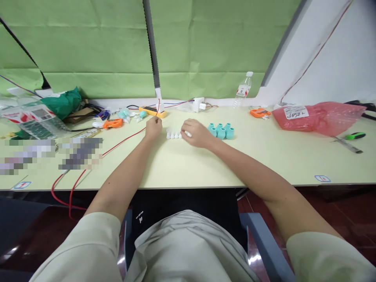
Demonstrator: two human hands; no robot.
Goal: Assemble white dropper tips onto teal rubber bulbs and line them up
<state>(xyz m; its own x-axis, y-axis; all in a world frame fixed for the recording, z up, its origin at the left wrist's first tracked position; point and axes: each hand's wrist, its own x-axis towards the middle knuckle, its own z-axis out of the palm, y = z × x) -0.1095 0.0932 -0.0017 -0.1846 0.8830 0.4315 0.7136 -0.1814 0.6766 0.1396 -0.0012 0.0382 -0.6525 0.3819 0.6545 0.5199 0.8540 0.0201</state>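
Work at a table [188,172], viewed from its front edge. Beyond the middle, toward the far edge, the right hand [192,133] curls over a row of white pieces [173,135]; one shows at its fingers, whether gripped or merely touched cannot be told. The pieces look light, stiff and perhaps slippery; a fingertip hold on the sides should suit. Turquoise pieces [221,132] stand beside the right wrist. The left hand [154,126] appears to pinch a red cord [126,138], probably light and pliant. At the far edge: a bottle [243,91].

One head-worn camera looks forward and down at the nearby table [188,168].
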